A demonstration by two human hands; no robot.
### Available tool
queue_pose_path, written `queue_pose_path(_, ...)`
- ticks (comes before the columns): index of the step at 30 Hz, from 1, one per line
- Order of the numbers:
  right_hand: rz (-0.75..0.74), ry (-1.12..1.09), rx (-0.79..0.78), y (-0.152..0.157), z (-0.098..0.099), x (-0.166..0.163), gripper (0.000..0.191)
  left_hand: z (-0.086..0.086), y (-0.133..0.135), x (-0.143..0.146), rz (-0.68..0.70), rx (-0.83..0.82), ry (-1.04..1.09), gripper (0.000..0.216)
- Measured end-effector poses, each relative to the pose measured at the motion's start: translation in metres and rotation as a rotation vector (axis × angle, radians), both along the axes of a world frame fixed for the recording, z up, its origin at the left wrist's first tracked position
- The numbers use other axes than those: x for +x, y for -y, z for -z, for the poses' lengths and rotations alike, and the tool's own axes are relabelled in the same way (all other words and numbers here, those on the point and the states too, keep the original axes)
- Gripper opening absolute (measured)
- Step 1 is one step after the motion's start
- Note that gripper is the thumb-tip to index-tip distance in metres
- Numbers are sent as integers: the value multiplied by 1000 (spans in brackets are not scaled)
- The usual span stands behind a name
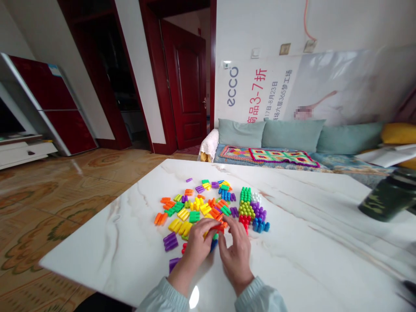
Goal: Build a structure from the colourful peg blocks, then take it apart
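Observation:
My left hand and my right hand meet over the near side of a pile of small plastic toy blocks. Between their fingertips is an orange-red block, partly hidden by the fingers. Around and beyond my left hand lie loose blocks, among them yellow blocks, a purple block and a green block. Right of the pile, blocks stand upright, grouped by colour: green, white, olive, purple, red and blue. A dark blue block shows beneath the hands.
The blocks lie on a white marble-patterned table. A camouflage-patterned bottle is at its right side. Beyond the far edge is a sofa with pale green cushions. A dark red door stands ajar behind.

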State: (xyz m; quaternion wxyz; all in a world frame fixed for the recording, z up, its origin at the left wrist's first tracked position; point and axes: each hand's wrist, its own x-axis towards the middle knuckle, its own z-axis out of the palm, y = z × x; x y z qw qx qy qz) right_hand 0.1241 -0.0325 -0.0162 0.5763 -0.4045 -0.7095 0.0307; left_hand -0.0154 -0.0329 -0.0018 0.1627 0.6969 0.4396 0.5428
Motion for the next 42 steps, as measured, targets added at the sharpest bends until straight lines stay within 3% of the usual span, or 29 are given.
queue_pose_path(7, 26, 40, -60, 0, 4, -3, 23, 11, -3, 5, -139, 163, -111, 26)
queue_pose_path(13, 37, 107, -69, 4, 1, -2, 26, 7, -1, 6, -94, 270, -154, 25)
queue_pose_path(17, 21, 99, -69, 8, -4, 16, 27, 6, 5, 9, -50, 240, -181, 24)
queue_pose_path(20, 197, -53, -47, 7, -4, 47, 19, 8, 6, 10, -50, 202, -160, 23)
queue_pose_path(23, 397, -127, -136, 1, 4, 81, 15, 10, 4, 10, -30, 208, -153, 23)
queue_pose_path(26, 447, -74, -254, -5, 16, 102, 18, 10, 3, 9, -32, 213, -159, 23)
queue_pose_path(31, 433, 19, -340, -10, 30, 104, 23, 9, 3, 9, -45, 182, -153, 23)
queue_pose_path(42, 418, -60, -422, -14, 30, 101, 25, 10, 5, 10, 57, 98, -246, 21)
